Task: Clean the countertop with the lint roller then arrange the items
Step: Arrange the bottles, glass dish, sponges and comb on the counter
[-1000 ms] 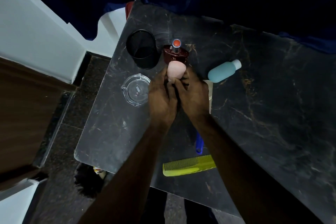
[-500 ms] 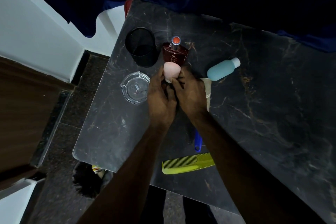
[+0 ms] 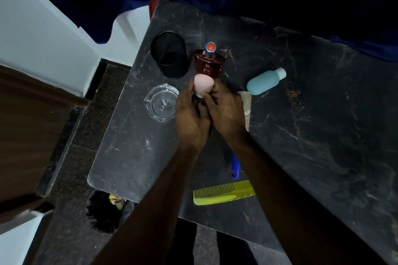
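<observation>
While the left hand (image 3: 191, 118) and right hand (image 3: 226, 112) pinch the pink makeup sponge (image 3: 203, 84) beside the perfume bottle (image 3: 209, 63), probably to stand it there, the lint roller (image 3: 247, 105) lies on the countertop (image 3: 323, 135) beneath the right forearm.

Cup (image 3: 168, 56) stands left of perfume bottle (image 3: 210, 64), ashtray (image 3: 161, 102) before cup, comb (image 3: 224, 192) nearest.

By the left edge of the worktop (image 3: 323, 135), a black cup (image 3: 170, 54), perfume bottle (image 3: 210, 63) and glass ashtray (image 3: 161, 103) crowd together. A blue bottle (image 3: 263, 81) lies further in, a yellow comb (image 3: 223, 193) at the front edge. Toward the right edge the stone seems bare, though dim.
</observation>
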Motion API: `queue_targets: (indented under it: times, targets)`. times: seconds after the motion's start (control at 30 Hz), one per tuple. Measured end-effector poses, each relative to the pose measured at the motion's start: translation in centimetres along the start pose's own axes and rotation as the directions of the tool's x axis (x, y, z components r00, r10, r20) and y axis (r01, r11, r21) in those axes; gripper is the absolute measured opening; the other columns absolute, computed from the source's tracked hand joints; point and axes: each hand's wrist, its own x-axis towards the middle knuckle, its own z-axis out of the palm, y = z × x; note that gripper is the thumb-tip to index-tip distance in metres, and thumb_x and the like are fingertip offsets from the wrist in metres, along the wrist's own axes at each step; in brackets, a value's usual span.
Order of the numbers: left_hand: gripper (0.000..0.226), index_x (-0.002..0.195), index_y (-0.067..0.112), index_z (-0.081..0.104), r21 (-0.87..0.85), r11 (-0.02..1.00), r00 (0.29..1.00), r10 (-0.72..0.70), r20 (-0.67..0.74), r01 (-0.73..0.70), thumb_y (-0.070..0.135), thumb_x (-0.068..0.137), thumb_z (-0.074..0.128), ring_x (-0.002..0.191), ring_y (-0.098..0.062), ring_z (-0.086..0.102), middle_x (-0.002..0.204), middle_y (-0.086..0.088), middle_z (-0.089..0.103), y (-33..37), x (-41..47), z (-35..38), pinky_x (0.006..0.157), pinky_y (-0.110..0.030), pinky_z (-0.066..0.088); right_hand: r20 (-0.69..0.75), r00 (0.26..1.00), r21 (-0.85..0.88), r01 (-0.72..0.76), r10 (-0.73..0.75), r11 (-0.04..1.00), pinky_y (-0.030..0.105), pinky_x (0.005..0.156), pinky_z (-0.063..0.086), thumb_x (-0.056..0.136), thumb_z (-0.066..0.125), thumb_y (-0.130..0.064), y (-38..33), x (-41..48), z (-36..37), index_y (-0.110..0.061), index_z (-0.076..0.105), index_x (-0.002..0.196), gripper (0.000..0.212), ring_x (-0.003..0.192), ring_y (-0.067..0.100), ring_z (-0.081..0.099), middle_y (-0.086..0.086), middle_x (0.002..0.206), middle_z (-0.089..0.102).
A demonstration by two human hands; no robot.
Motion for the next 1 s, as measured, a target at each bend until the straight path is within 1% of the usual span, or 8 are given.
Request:
queue_targets:
  times: [0.13,0.37,0.47,0.6,0.73,0.87,0.93,1.0]
  targets:
    - [0.053,0.149,-0.004,0.05,0.001,1.0,1.0,0.012,0.012,-0.012,-0.007,0.097,0.059,0.137,-0.03,0.057,0.147,-0.018,0.059,-0.3,-0.09,0.02,0.116,-0.054,0.044,0.007,1.0,-0.006,-0.003,0.003,1.0,0.043,0.102,0.052,0.099,0.06,-0.028,0.08,0.04,0.0,-0.015,0.054,0.139,0.043,0.118,0.021,0.066,0.005,0.127,0.07]
    - [0.056,0.15,-0.005,0.049,0.008,1.0,1.0,0.025,0.019,-0.025,0.001,0.095,0.057,0.136,-0.031,0.057,0.146,-0.019,0.059,-0.37,-0.08,0.23,0.115,-0.056,0.045,-0.007,1.0,-0.013,0.018,-0.018,1.0,0.042,0.1,0.053,0.098,0.06,-0.027,0.18,-0.05,-0.15,-0.015,0.054,0.138,0.042,0.113,0.02,0.068,0.005,0.123,0.071]
    - [0.057,0.151,-0.002,0.049,-0.005,1.0,1.0,0.009,0.018,-0.009,0.004,0.095,0.056,0.137,-0.029,0.057,0.147,-0.016,0.059,-0.52,-0.06,0.26,0.115,-0.055,0.045,-0.007,1.0,-0.011,0.028,-0.029,1.0,0.042,0.099,0.054,0.098,0.06,-0.027,0.22,-0.05,-0.14,-0.015,0.055,0.137,0.041,0.112,0.019,0.068,0.004,0.123,0.072]
    - [0.057,0.151,-0.004,0.047,-0.067,0.998,1.0,-0.01,0.03,0.012,0.004,0.094,0.055,0.137,-0.035,0.058,0.147,-0.019,0.058,-0.81,-0.04,0.35,0.114,-0.06,0.046,0.001,1.0,-0.019,0.029,-0.029,0.999,0.044,0.099,0.054,0.098,0.06,-0.028,0.28,-0.03,-0.07,-0.016,0.055,0.136,0.039,0.114,0.02,0.067,0.004,0.125,0.07]
    - [0.059,0.153,-0.003,0.045,-0.102,0.994,0.999,-0.036,0.038,0.04,0.003,0.095,0.054,0.139,-0.037,0.056,0.15,-0.02,0.057,-0.77,-0.11,0.47,0.115,-0.062,0.045,-0.013,0.999,-0.022,0.037,-0.038,0.999,0.044,0.098,0.055,0.098,0.062,-0.028,0.36,0.01,-0.1,-0.017,0.056,0.136,0.04,0.113,0.019,0.068,0.003,0.124,0.071]
    - [0.06,0.154,-0.002,0.045,-0.073,0.997,1.0,-0.014,0.024,0.016,0.007,0.096,0.057,0.141,-0.035,0.055,0.152,-0.018,0.055,-1.0,-0.2,0.47,0.114,-0.061,0.045,-0.019,0.999,-0.01,0.039,-0.039,0.999,0.042,0.096,0.056,0.097,0.063,-0.028,0.47,0.06,-0.24,-0.018,0.055,0.136,0.041,0.11,0.017,0.069,0.002,0.122,0.072]
    - [0.062,0.155,-0.002,0.044,-0.102,0.994,0.999,-0.024,0.025,0.026,0.008,0.095,0.058,0.142,-0.035,0.054,0.153,-0.018,0.054,-0.89,-0.34,0.43,0.114,-0.062,0.046,-0.012,0.999,-0.007,0.032,-0.032,0.999,0.04,0.095,0.057,0.096,0.063,-0.029,0.55,0.11,-0.35,-0.019,0.054,0.137,0.043,0.107,0.015,0.07,0.0,0.12,0.073]
    - [0.064,0.156,-0.002,0.042,-0.124,0.992,0.999,-0.035,0.014,0.036,0.007,0.094,0.057,0.142,-0.031,0.055,0.153,-0.017,0.053,-0.82,-0.55,0.31,0.113,-0.061,0.048,0.002,1.0,0.011,0.024,-0.024,1.0,0.039,0.095,0.057,0.095,0.065,-0.028,0.63,0.13,-0.44,-0.02,0.054,0.138,0.045,0.106,0.012,0.07,-0.001,0.119,0.073]
